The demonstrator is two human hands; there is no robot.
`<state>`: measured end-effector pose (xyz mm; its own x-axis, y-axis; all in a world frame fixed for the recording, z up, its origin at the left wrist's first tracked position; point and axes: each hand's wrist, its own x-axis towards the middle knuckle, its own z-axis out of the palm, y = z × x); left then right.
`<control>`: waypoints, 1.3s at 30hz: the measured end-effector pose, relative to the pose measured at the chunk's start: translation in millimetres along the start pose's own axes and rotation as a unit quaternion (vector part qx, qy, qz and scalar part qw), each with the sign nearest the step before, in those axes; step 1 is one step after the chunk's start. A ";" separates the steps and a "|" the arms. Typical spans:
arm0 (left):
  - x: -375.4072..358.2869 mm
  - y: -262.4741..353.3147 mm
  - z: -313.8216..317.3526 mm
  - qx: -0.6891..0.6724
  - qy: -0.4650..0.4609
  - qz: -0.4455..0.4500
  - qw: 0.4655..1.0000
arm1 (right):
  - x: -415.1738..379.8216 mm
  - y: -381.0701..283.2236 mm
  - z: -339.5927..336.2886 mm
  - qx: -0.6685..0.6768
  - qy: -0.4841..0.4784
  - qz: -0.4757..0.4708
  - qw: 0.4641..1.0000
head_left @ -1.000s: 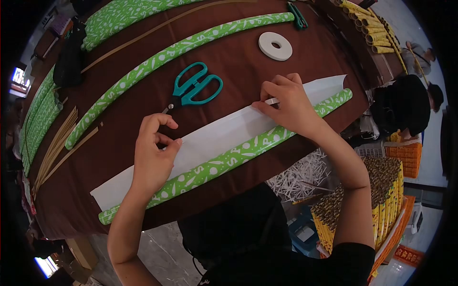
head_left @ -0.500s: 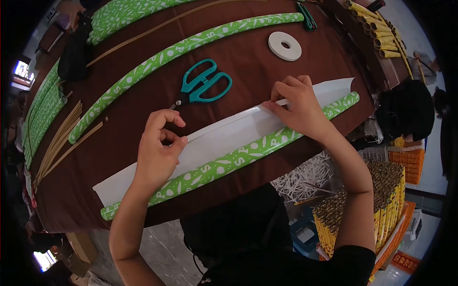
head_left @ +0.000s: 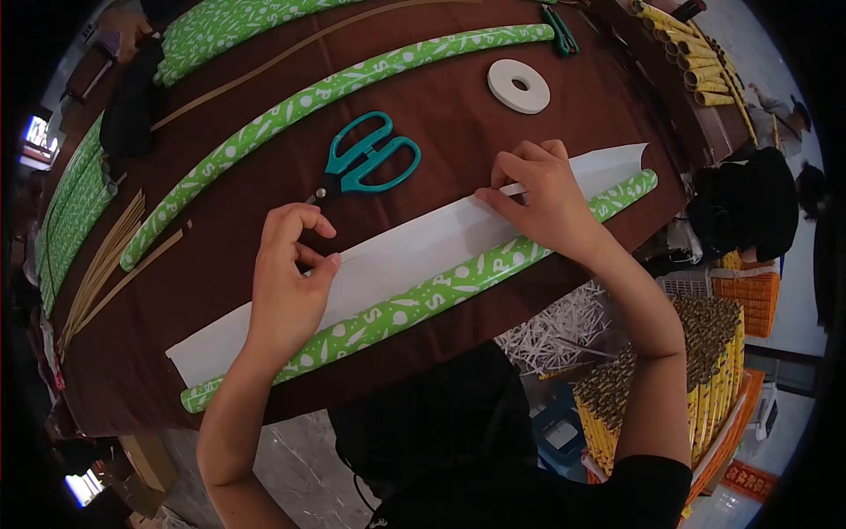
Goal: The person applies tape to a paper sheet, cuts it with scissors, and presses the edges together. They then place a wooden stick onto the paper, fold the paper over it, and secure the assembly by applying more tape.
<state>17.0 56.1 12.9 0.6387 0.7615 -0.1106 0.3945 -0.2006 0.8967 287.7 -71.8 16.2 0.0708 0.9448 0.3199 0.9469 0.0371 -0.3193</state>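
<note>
A green patterned paper roll (head_left: 414, 304) lies along the near table edge, its white inner side (head_left: 414, 251) unrolled behind it. My right hand (head_left: 542, 189) is closed in a pinch on a thin white strip (head_left: 514, 189) above the paper's far edge. At the paper's left part, my left hand (head_left: 295, 264) has its thumb and index fingertip near each other over the far edge; whether something thin is between them is too small to tell. Behind the hands lie teal-handled scissors (head_left: 374, 163) and a white tape roll (head_left: 519, 86).
A long green roll (head_left: 335, 86) curves across the table (head_left: 256, 189). Thin brown strips (head_left: 110, 256) and more green rolls (head_left: 77, 207) lie left. Dark green scissors (head_left: 561, 33) are at the back. Yellow rolls (head_left: 705, 75) sit right; a basket of yellow sticks (head_left: 696, 388) stands below.
The thin white strip that stretched along the paper's far edge between my hands no longer shows there; a short piece remains at my right hand. The whole view has shifted slightly.
</note>
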 end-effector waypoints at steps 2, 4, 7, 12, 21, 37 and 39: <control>0.3 -0.6 -0.1 0.006 -0.004 -0.001 1.000 | 0.2 -1.2 0.2 -0.007 0.002 0.005 1.000; 0.2 -1.5 0.1 0.009 -0.004 0.002 1.000 | 0.7 -0.4 1.3 -0.006 0.006 -0.002 1.000; 0.2 -3.6 1.3 0.016 0.002 0.023 1.000 | 0.6 -0.2 2.0 -0.009 0.009 -0.008 1.000; -0.4 -4.3 2.6 0.019 0.008 0.036 0.999 | 0.8 -1.1 2.0 -0.025 0.012 -0.012 1.000; -0.8 -0.8 4.0 0.029 0.013 0.041 0.999 | 0.4 0.8 1.8 -0.026 -0.003 -0.007 1.000; -0.6 22.1 0.1 0.156 0.005 -0.011 0.988 | 1.0 -1.2 0.5 -0.010 0.017 -0.020 1.000; -1.6 23.3 -2.1 0.190 0.005 -0.004 0.982 | 0.5 -0.4 0.7 -0.006 0.026 -0.022 0.999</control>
<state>23.8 51.5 34.9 0.6281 0.7701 -0.1113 0.6195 -0.4084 0.6704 287.1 -71.1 15.8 0.0452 0.9245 0.3784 0.9533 0.0734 -0.2931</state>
